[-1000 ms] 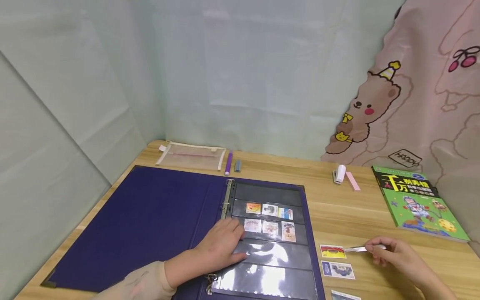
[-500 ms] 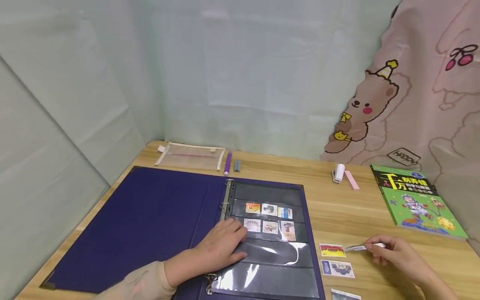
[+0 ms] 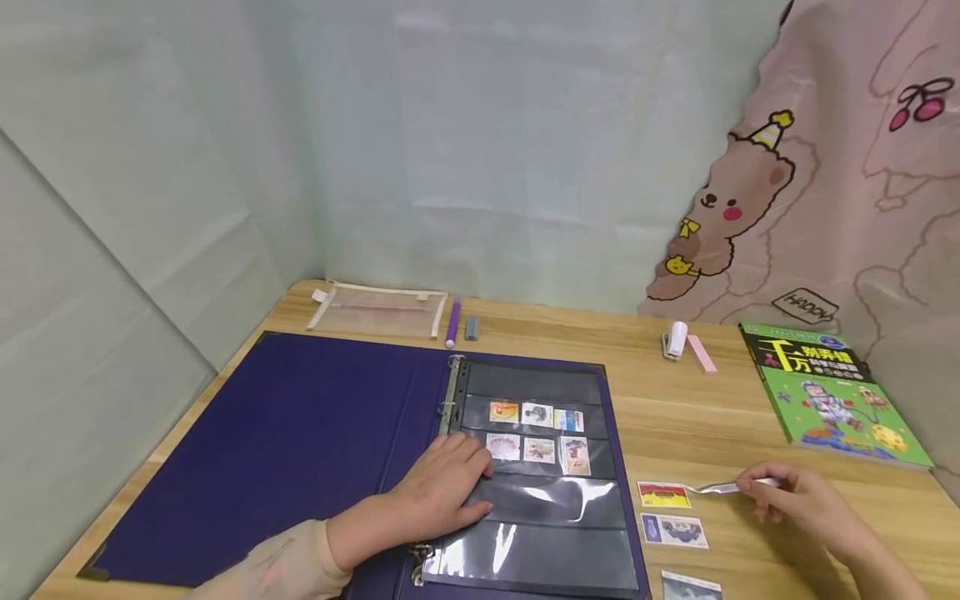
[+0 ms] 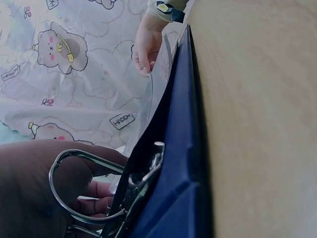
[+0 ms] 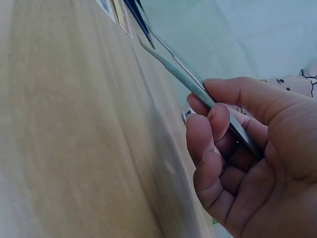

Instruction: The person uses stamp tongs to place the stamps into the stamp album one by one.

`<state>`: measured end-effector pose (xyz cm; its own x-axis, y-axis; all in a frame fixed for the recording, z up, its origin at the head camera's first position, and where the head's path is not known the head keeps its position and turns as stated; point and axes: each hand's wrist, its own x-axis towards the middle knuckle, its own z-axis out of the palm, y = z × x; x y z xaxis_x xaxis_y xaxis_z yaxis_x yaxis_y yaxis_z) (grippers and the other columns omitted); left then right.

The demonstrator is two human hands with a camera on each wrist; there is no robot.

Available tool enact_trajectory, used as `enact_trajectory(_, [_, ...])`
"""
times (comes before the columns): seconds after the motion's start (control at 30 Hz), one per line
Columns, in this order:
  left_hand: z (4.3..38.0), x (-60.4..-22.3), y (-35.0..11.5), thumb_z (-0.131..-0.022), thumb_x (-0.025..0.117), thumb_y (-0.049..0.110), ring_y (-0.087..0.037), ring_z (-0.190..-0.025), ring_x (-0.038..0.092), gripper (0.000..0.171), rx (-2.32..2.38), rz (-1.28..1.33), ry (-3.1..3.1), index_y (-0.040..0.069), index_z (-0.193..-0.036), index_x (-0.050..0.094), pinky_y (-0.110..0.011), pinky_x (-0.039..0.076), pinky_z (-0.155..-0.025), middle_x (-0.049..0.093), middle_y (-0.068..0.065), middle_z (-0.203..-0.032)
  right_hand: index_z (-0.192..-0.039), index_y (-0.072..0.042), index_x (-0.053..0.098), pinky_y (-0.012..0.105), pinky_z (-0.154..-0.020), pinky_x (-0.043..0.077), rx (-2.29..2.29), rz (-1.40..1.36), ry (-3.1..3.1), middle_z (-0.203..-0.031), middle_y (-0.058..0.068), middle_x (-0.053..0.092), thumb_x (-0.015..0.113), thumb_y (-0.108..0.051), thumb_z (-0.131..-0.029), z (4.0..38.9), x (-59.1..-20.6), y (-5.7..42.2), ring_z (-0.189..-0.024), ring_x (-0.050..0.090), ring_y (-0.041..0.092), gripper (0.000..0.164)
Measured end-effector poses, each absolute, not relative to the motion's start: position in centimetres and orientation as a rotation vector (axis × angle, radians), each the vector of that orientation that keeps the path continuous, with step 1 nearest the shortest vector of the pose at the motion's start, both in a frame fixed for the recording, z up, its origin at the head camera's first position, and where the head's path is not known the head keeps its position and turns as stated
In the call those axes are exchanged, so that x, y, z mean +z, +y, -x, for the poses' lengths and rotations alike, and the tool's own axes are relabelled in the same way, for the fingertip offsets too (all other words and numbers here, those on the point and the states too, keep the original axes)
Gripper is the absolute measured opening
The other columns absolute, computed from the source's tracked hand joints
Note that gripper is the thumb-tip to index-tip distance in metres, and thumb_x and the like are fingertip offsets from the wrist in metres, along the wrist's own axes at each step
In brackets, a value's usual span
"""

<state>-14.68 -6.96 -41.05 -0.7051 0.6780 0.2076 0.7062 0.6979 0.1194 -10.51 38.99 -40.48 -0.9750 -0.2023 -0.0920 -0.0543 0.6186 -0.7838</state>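
My left hand (image 3: 444, 483) rests with relaxed fingers on the black pocket page (image 3: 555, 550) of an open navy ring binder (image 3: 300, 442), next to its metal rings (image 4: 84, 186). The page's second and third rows hold several stamps (image 3: 538, 451). My right hand (image 3: 806, 504) pinches metal tweezers (image 5: 190, 84) between thumb and fingers. Their bent tips stand apart in the right wrist view. In the head view, they reach the right edge of a red and yellow stamp (image 3: 663, 495) on the table. Below it lie a blue and white stamp (image 3: 675, 531) and a grey one (image 3: 690, 586).
Along the back are a mesh zip pouch (image 3: 378, 310), a purple pen (image 3: 453, 323) and a small grey-blue block (image 3: 472, 328). Farther right stand a white stapler (image 3: 675, 341), a pink strip (image 3: 702, 354) and a green book (image 3: 836, 396). Curtains enclose the table.
The tweezers have tilted a little and their arms show more apart, with the right hand slightly farther right of the stamp. The left hand keeps its place; the head view shifts slightly.
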Motion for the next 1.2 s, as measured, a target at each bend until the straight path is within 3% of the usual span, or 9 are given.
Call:
enact_trajectory(0.27, [14.7, -41.0, -6.9, -0.074, 0.067, 0.043, -0.009, -0.084, 0.040, 0.031, -0.313, 1.138, -2.789, 0.021, -0.089, 0.050, -0.028, 0.033, -0.079, 0.046, 0.009, -0.088, -0.096, 0.007, 0.058, 0.024, -0.051, 0.043, -1.203, 0.139, 2.674, -0.064, -0.007, 0.057, 0.047, -0.013, -0.092, 10.5, -39.9, 39.5, -0.057, 0.053, 0.009, 0.023])
enact_trajectory(0.7, [14.8, -41.1, -7.0, -0.074, 0.067, 0.043, -0.010, -0.086, 0.042, 0.032, -0.313, 1.145, -2.776, 0.020, -0.090, 0.049, -0.030, 0.035, -0.082, 0.048, 0.008, -0.091, -0.098, 0.009, 0.057, 0.027, -0.050, 0.042, -1.194, 0.263, 2.538, -0.065, -0.005, 0.056, 0.045, -0.014, -0.093, 11.3, -38.2, 39.8, -0.056, 0.050, 0.013, 0.026])
enact_trajectory(1.2, [14.8, -41.0, -7.0, -0.073, 0.067, 0.043, -0.009, -0.085, 0.040, 0.035, -0.344, 1.131, -2.783, 0.020, -0.090, 0.047, -0.029, 0.034, -0.080, 0.047, 0.009, -0.090, -0.094, 0.008, 0.058, 0.026, -0.047, 0.042, -1.217, 0.328, 2.471, -0.064, -0.007, 0.056, 0.045, -0.010, -0.092, 12.6, -38.3, 39.4, -0.056, 0.051, 0.005, 0.022])
